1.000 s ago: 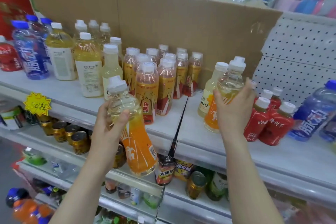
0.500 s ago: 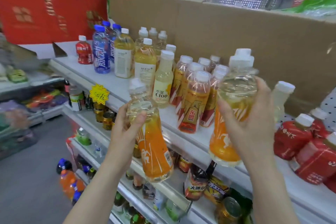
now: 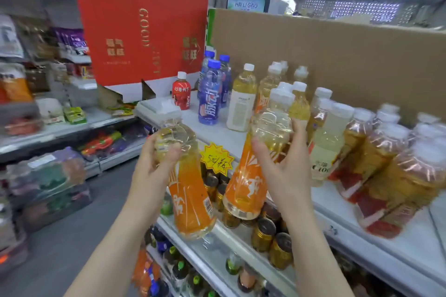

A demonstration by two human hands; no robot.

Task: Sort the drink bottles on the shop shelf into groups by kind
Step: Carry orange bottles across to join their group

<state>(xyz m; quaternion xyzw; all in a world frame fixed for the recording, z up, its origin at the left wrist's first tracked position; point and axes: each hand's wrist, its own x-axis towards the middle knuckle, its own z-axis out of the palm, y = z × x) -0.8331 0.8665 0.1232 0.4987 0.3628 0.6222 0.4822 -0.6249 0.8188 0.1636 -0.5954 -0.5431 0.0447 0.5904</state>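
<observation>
My left hand (image 3: pixel 154 166) grips an orange-labelled bottle (image 3: pixel 190 198) of yellow drink by its upper part, held in front of the shelf edge. My right hand (image 3: pixel 282 166) grips a second bottle of the same kind (image 3: pixel 251 181), raised beside the yellow-drink group. On the white shelf (image 3: pixel 217 135) stand a red bottle (image 3: pixel 181 91), blue bottles (image 3: pixel 209 96), white-labelled yellow bottles (image 3: pixel 242 101), a pale C100 bottle (image 3: pixel 325 152) and several red-and-gold labelled bottles (image 3: pixel 386 164).
A brown cardboard sheet (image 3: pixel 337 60) backs the shelf and a red box (image 3: pixel 135 26) stands at its left end. A yellow price star (image 3: pixel 217 159) hangs on the shelf edge. Gold cans (image 3: pixel 263 234) fill the shelf below. Another rack (image 3: pixel 48 128) lies across the aisle.
Both hands have carried their orange-labelled bottles leftward along the shelf, and my view has turned left. The red bottles and blue bottle at the right have left the view.
</observation>
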